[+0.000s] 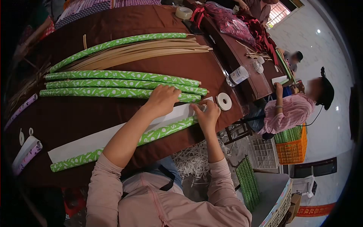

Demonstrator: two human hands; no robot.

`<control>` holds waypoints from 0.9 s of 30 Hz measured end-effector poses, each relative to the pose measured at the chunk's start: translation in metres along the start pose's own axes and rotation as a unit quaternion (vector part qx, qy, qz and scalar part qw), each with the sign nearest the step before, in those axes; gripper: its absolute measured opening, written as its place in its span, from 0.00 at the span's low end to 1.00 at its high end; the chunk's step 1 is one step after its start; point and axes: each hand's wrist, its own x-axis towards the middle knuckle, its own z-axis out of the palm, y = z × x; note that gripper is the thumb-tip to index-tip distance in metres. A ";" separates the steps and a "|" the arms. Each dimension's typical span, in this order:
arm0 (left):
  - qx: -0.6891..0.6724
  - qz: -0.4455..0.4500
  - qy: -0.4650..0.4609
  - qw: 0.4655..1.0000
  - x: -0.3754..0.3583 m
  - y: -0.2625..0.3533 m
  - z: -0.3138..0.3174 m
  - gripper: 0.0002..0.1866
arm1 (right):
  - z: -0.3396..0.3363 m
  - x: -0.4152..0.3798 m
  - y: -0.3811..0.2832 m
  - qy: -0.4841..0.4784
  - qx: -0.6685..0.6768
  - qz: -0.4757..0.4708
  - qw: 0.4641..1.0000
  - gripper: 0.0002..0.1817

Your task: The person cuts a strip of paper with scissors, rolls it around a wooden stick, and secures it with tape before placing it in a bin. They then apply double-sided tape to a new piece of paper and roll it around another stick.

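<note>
My left hand (163, 99) lies flat, fingers together, on a long sheet of green patterned wrapping paper (75, 160) that is partly rolled, with its white underside (83, 142) facing up. My right hand (207, 113) pinches the right end of that roll at the table's edge. Just beyond my hands lie three finished green paper tubes (113, 83) side by side. A fourth green tube (113, 42) rests farther back beside a bundle of thin bamboo strips (151, 51).
A white tape roll (224, 101) sits right of my right hand; another tape roll (184, 12) is at the far edge. A white bottle (238, 75) lies on the neighbouring table. A seated person in pink (291, 109) works near an orange crate (291, 149) of green tubes.
</note>
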 end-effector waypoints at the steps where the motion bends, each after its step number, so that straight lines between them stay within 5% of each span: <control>1: 0.001 0.001 -0.001 1.000 -0.001 0.000 0.001 0.13 | 0.003 0.000 -0.001 -0.010 -0.008 0.019 1.000 0.20; 27: 0.026 0.008 0.012 1.000 -0.002 0.000 0.000 0.14 | 0.016 0.000 0.004 -0.005 -0.060 0.019 0.998 0.26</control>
